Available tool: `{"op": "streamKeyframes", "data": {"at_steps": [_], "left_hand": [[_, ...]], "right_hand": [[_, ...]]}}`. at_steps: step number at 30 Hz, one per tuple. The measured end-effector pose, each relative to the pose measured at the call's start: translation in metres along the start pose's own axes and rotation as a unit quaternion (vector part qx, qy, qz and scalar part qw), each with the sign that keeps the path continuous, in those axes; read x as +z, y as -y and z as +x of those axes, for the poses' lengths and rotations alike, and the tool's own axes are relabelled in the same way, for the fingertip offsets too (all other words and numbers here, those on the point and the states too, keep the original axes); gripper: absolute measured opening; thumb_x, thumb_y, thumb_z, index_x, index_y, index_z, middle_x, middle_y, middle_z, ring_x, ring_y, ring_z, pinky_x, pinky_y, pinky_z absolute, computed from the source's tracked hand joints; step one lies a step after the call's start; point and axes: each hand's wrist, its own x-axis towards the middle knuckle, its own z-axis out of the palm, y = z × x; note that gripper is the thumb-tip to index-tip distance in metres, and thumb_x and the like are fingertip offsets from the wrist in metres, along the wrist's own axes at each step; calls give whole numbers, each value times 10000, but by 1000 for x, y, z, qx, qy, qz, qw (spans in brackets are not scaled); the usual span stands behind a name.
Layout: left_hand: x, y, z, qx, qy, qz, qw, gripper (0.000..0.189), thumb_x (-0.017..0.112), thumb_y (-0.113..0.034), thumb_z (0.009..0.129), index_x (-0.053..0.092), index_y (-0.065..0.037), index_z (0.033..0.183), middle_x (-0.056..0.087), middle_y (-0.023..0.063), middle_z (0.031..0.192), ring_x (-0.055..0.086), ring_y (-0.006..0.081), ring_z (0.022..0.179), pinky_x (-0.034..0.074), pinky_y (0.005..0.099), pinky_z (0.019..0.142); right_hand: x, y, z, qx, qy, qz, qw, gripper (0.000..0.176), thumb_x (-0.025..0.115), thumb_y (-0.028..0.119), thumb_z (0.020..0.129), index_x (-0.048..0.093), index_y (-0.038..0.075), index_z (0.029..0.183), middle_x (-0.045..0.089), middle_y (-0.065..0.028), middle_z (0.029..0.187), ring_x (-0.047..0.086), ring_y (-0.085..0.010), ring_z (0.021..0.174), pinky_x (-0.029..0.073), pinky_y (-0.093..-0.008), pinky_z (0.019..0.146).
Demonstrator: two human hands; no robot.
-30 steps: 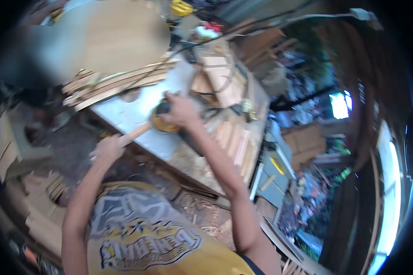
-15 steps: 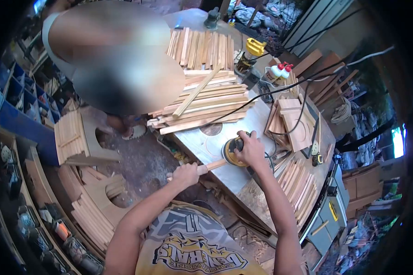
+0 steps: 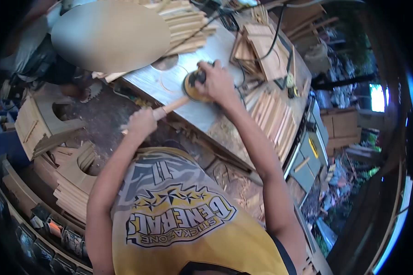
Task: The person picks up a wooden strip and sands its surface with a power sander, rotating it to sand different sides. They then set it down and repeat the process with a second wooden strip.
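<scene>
My left hand (image 3: pixel 143 123) is wrapped round a wooden strip (image 3: pixel 175 105), gripping it off the near edge of the workbench. The strip's far end meets the underside of a yellow and black orbital sander (image 3: pixel 191 88). From above, my right hand (image 3: pixel 219 83) grasps the sander's body, its fingers curled over the top. Both hands work over the bench's pale metal top (image 3: pixel 147 85), which has a round dark patch near the far side. A pile of wooden strips (image 3: pixel 273 121) lies to the right of my right forearm.
Another person (image 3: pixel 36 59) stands across the bench at upper left, beside more stacked strips (image 3: pixel 188 23). Wooden panels (image 3: pixel 265 50), a dark cable (image 3: pixel 275 36) and a tape measure (image 3: pixel 293 92) lie on the right side. Cut-out wooden pieces (image 3: pixel 43 120) stand on the floor at left.
The view has tilted down, so the bench and both hands sit higher and further left. Both hands keep hold of the strip and sander, which remain together. The other person appears lower.
</scene>
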Motion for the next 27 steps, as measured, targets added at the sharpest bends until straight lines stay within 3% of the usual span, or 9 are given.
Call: {"op": "streamKeyframes", "data": {"at_steps": [1, 3, 11, 17, 27], "left_hand": [[10, 7, 3, 12, -28, -9, 999, 277, 683, -183, 835, 690, -29, 1064, 731, 264, 975, 717, 445, 951, 569, 551, 869], [2, 2, 1, 0, 12, 9, 1000, 250, 659, -182, 870, 694, -14, 1052, 726, 243, 1046, 717, 415, 992, 571, 518, 886], [1, -1, 0, -1, 0, -8, 1000, 264, 655, -174, 869, 698, -9, 1070, 727, 254, 1054, 713, 427, 1002, 565, 520, 899], [3, 6, -4, -17, -11, -13, 1000, 272, 674, -178, 858, 699, -15, 1075, 730, 269, 1029, 710, 436, 1005, 566, 531, 891], [10, 7, -16, -41, 2, -33, 999, 286, 647, -154, 863, 683, -3, 1103, 723, 287, 1036, 702, 461, 1003, 557, 556, 899]], "right_hand": [[-1, -12, 6, 25, 3, 7, 1000, 534, 782, 361, 768, 610, 255, 1263, 599, -222, 1090, 675, -457, 874, 567, -533, 770], [-7, -24, 16, 71, 9, -28, 997, 540, 770, 377, 769, 607, 248, 1268, 601, -233, 1079, 685, -449, 905, 573, -521, 795], [-12, 20, 1, 50, 68, -42, 996, 511, 758, 393, 800, 620, 251, 1272, 593, -226, 1085, 691, -436, 912, 583, -511, 805], [-7, -13, 3, 82, 38, -22, 996, 543, 761, 426, 789, 611, 257, 1283, 586, -231, 1129, 689, -423, 978, 582, -498, 844], [-5, 13, 5, 1, 70, -30, 997, 534, 736, 431, 797, 608, 246, 1282, 604, -237, 1101, 680, -432, 958, 577, -499, 806]]}}
